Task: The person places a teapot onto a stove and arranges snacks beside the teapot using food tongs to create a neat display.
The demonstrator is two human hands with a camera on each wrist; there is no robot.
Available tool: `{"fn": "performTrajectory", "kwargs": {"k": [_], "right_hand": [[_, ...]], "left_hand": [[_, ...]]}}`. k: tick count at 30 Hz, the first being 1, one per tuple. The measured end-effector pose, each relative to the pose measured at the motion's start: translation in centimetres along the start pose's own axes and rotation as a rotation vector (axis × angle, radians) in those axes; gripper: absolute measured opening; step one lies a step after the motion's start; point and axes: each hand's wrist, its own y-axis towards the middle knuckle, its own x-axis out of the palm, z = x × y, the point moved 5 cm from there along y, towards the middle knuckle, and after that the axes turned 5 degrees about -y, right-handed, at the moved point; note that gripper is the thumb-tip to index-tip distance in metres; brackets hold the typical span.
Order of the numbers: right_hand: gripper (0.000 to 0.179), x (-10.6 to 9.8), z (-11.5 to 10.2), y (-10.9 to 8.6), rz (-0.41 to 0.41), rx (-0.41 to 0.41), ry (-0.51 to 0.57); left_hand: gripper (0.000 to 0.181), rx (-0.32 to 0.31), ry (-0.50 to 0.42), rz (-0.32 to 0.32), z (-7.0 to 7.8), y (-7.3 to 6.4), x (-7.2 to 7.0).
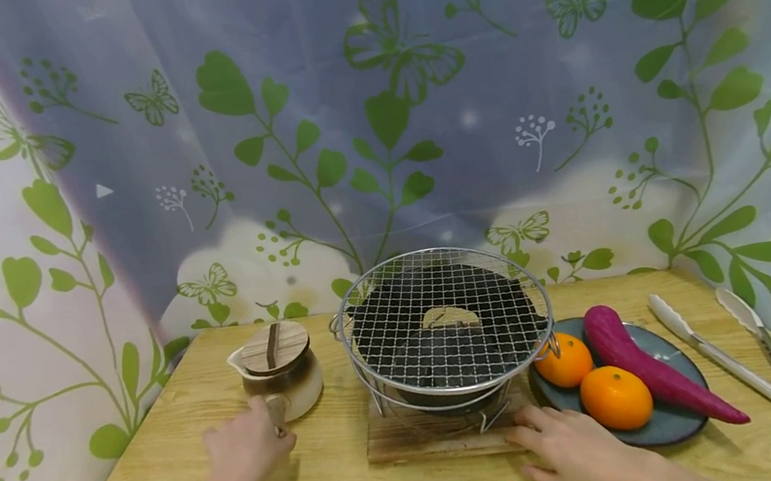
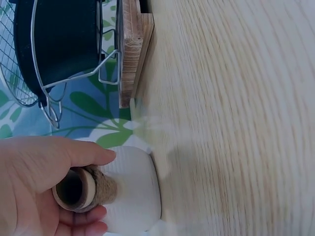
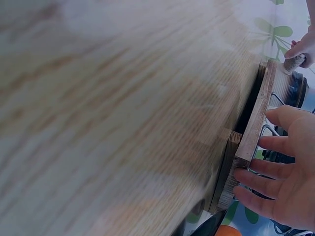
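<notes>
A brown-and-cream side-handled teapot with a wooden lid stands at the table's left. My left hand holds its handle; in the left wrist view the thumb and fingers lie around the hollow, twine-wrapped handle. To the right, a round wire grill rack tops a black stove on a wire stand, set on a wooden board. My right hand is at the board's front right corner. In the right wrist view its spread, nearly straight fingers touch the board's edge.
Right of the stove, a dark plate carries two oranges and a long purple sweet potato, whose tip overhangs the rim. Tongs lie spread at the far right. A patterned cloth hangs behind the table.
</notes>
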Motion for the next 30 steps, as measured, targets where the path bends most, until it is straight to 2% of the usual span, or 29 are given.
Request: {"fn": "performTrajectory", "kwargs": {"k": [7,12,15,21,25,30], "right_hand": [[0.031,0.1,0.1,0.0,-0.014,0.012,0.002],[0.031,0.2,0.1,0.0,-0.007,0.009,0.005],[0.03,0.1,0.0,0.0,0.015,0.002,-0.004],[0.03,0.2,0.0,0.1,-0.004,0.009,0.0],[0.03,0.3,0.1,0.1,-0.031,0.017,0.009],[0.031,0.4,0.1,0.1,-0.024,0.019,0.006]], "left_hand": [[0.061,-0.026,0.02,-0.014,0.3,0.1,0.0],[0.053,-0.035,0.013,-0.031,0.3,0.1,0.1],[0.048,-0.034,0.0,-0.017,0.2,0.1,0.1],[0.05,-0.034,-0.012,0.015,-0.6,0.0,0.1],[0.05,-0.057,-0.021,-0.003,-1.4,0.1,0.1],[0.048,-0.08,-0.014,-0.02,-2.1,0.3,0.0]]}}
